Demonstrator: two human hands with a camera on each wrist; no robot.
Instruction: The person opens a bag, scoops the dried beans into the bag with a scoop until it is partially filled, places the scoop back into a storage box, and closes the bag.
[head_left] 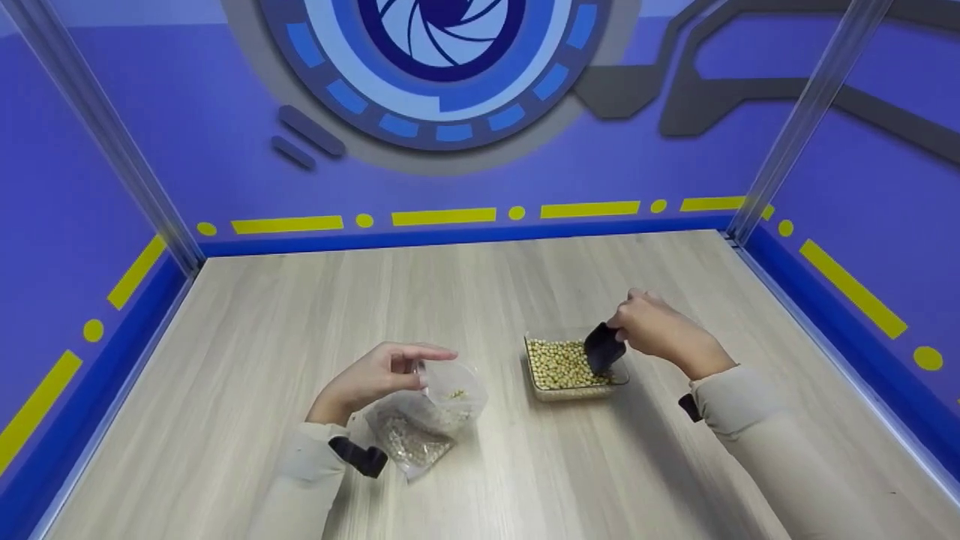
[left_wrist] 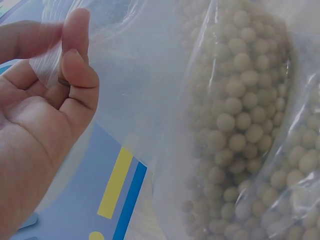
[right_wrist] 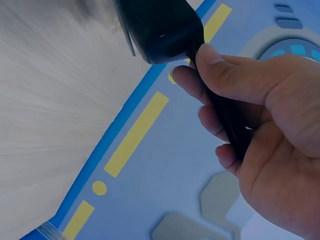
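With curled fingers and thumb my right hand (head_left: 656,326) grips the handle of a black scoop (head_left: 602,347). The scoop's blade dips into soybean-like pale yellow beans (head_left: 559,363) filling a clear rectangular container (head_left: 574,393). In the right wrist view the scoop's handle (right_wrist: 227,117) lies across the palm. My left hand (head_left: 379,379) pinches the top edge of a clear plastic bag (head_left: 431,412) and holds its mouth apart. Round pale beans (left_wrist: 245,105) fill the lower part of the bag, close up in the left wrist view. The bag's bottom slumps over the tabletop.
Bag and container stand a short way apart on a light wood table (head_left: 450,292). Blue printed panels (head_left: 450,187) wall the table at the back and both sides. Black camera mounts (head_left: 358,456) sit on both wrists.
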